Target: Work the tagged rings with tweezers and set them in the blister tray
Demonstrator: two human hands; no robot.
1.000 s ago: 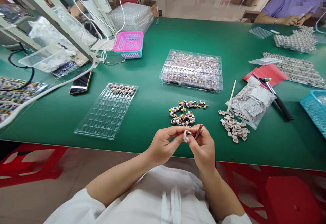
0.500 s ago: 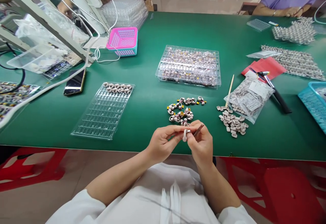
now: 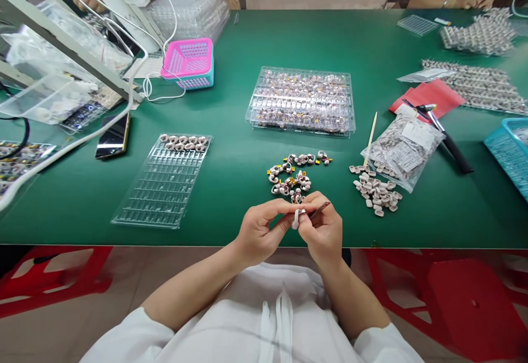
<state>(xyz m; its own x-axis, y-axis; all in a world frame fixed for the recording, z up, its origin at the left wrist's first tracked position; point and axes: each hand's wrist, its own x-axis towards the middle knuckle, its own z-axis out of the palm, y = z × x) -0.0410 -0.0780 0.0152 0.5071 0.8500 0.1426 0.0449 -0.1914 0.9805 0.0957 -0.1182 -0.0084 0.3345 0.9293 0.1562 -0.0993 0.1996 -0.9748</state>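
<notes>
My left hand (image 3: 264, 228) pinches a small pale curved part (image 3: 296, 219) between thumb and fingertips, near the table's front edge. My right hand (image 3: 324, 231) is closed against the same part, its thumb pressed to it. A thin brown pointed tool (image 3: 320, 209) also sticks out of my right hand; its kind does not show clearly. Just beyond my fingers lies a loose group of ring-shaped parts (image 3: 282, 187) with yellow tabs. To the right is a heap of small pale caps (image 3: 377, 192).
A clear slotted tray (image 3: 159, 187) with pale parts in its far rows lies left. Filled clear trays (image 3: 303, 99) stand centre back. On the right are a bag of parts (image 3: 406, 148), a hammer (image 3: 451, 146), a wooden stick (image 3: 372, 135) and a blue basket (image 3: 505, 148). Another person's hands (image 3: 474, 0) rest far right.
The camera view has shifted slightly. My hands stay together on the curved part, with only a very small change in its angle.
</notes>
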